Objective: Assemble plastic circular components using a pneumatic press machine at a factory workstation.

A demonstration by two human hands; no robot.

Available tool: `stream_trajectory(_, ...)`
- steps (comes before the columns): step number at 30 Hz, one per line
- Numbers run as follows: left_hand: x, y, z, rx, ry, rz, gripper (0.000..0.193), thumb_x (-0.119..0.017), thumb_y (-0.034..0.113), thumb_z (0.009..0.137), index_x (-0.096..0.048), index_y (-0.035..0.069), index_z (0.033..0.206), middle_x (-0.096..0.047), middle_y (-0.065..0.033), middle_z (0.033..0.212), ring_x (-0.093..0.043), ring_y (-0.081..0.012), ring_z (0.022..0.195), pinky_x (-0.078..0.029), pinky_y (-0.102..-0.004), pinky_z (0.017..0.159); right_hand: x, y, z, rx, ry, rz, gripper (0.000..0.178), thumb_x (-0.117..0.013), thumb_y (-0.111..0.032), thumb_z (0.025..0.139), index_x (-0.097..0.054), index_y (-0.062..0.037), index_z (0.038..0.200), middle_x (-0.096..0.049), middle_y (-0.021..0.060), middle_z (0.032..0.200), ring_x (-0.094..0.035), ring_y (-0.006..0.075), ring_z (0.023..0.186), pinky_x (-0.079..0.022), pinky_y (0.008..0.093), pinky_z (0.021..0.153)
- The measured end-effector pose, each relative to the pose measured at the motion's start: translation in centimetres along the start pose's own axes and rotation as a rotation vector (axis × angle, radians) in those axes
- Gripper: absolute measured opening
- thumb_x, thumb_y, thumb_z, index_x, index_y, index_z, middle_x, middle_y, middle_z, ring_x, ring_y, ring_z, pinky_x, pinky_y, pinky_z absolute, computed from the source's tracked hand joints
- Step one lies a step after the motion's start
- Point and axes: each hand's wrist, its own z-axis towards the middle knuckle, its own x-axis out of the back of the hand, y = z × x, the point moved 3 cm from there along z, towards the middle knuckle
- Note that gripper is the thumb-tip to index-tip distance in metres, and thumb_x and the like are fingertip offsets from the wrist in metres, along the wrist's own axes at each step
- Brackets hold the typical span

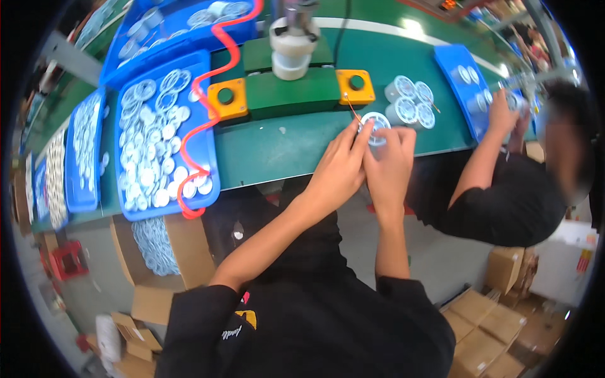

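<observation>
round white ribbed disc (376, 126) pinched between both hands (368, 160).

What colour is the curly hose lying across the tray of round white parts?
The curly hose is red-orange, seen in the head view, over the blue tray.

- A blue tray (208, 126) sat on the left of the green table (283, 148), heaped with small white round discs (148, 157).
- A red coiled hose (200, 120) snaked down across that tray's right edge.
- Straight ahead stood a green press fixture (291, 91), with a white cylinder (292, 53) above it and two orange blocks (227, 97) at its ends.
- Four white spools (409, 101) clustered just right of the fixture.
- Further right, another blue tray (454, 69) held more round parts.
- A co-worker in a black shirt (504, 201) leaned in at that tray.
- Cardboard boxes (491, 321) were piled on the floor, one under the table holding white rings (154, 246).
</observation>
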Motion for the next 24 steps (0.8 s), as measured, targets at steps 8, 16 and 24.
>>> stream_trajectory(8, 9.1, -3.2, -6.1, 0.147, 0.36, 0.16, 0.079, -0.077, -0.003, 0.084, -0.044, 0.001, 0.155, -0.058, -0.0262, 0.141, -0.06, -0.0486, 0.125, -0.053, -0.0506, 0.103, -3.2, -10.2, -1.9, 0.282, -0.262, 0.184, 0.033, -0.079, -0.001, 0.089, -0.072, 0.0002, 0.121, -0.066, 0.0188, 0.125, -0.068, 0.0366, 0.109, -0.055, 0.0438, 0.092)
stream_trajectory(16, 9.5, -5.5, -7.4, 0.116, 0.314, 0.226, 0.068, -0.082, 0.005, 0.081, -0.056, 0.002, 0.143, -0.058, -0.0222, 0.136, -0.053, -0.0449, 0.132, -0.043, -0.0565, 0.112, -20.4, -23.2, 5.7, 0.711, -0.604, -0.099, 0.023, -0.071, -0.005, 0.092, -0.071, 0.0039, 0.114, -0.073, 0.0246, 0.115, -0.073, 0.0423, 0.105, -0.06, 0.0484, 0.088)
stream_trajectory(24, 9.3, -5.0, -8.6, 0.14, 0.518, 0.152, 0.062, -0.083, 0.005, 0.081, -0.059, -0.004, 0.137, -0.062, -0.0266, 0.137, -0.058, -0.05, 0.127, -0.048, -0.0529, 0.107, -24.9, -22.2, 5.5, 0.681, -0.614, -0.234, 0.02, -0.068, -0.004, 0.09, -0.072, 0.0039, 0.108, -0.075, 0.0282, 0.111, -0.072, 0.0446, 0.106, -0.059, 0.0505, 0.094)
